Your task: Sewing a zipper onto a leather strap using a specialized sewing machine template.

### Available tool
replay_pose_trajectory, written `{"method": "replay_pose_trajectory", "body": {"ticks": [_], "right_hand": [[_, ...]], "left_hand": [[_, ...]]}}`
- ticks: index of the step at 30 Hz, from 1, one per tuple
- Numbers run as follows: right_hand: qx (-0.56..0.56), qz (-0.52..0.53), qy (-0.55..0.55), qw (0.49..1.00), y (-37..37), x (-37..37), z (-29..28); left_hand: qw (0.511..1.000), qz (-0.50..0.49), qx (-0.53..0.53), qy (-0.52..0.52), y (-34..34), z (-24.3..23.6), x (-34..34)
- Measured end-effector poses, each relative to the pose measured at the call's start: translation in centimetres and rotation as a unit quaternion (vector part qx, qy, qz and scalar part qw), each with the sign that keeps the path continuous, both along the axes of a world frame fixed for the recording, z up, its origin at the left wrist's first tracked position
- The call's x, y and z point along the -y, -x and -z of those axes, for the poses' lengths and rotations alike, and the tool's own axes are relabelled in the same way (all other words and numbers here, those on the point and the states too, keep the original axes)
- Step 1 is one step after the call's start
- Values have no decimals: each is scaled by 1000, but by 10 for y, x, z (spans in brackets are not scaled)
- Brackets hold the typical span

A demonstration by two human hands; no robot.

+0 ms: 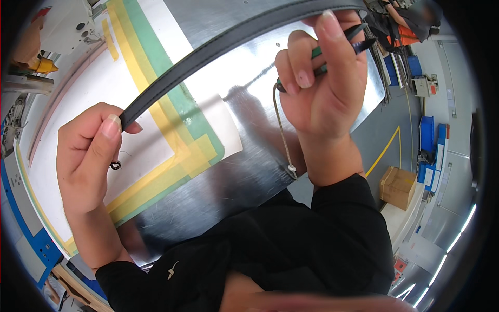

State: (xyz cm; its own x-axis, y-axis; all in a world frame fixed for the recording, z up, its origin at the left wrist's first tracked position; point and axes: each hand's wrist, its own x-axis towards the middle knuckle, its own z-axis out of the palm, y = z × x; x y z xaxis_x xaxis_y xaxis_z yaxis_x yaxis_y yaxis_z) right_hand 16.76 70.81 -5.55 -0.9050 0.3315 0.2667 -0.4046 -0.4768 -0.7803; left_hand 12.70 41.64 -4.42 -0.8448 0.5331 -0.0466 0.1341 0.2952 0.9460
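Note:
A long black strap with stitched edges (197, 58) arches between my hands, above the table. My left hand (86, 156) pinches its lower end between thumb and fingers. A small dark loop (115, 165) shows just below those fingers; I cannot make out what it belongs to. At the upper right, my right hand (332, 96) is closed near the strap's other end, partly hidden by the fingers. The same hand grips a small green and black tool with a dark pointed tip (365, 46); its kind is unclear. A thin knotted cord (282, 130) dangles from the tool.
Under the strap, a shiny metal tabletop (208, 195) carries a white sheet with green and yellow tape borders (200, 148). White machinery with a yellow part (46, 65) stands at the upper left. A cardboard box (398, 187) and blue bins (427, 134) are at right. Another person is at the top right.

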Motion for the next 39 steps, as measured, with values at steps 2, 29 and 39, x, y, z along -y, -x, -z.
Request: {"method": "replay_pose_trajectory", "body": {"ticks": [2,29,39], "right_hand": [[1,2,-1,1000,0,0,-1],[-107,-104,-136,979,4,-22,7],[-81,-49,-44,995,1,-7,5]], "left_hand": [[1000,0,-2,2,0,-1,0],[1000,7,-11,-7,2,-2,4],[1000,17,-13,-8,3,-2,5]]}}
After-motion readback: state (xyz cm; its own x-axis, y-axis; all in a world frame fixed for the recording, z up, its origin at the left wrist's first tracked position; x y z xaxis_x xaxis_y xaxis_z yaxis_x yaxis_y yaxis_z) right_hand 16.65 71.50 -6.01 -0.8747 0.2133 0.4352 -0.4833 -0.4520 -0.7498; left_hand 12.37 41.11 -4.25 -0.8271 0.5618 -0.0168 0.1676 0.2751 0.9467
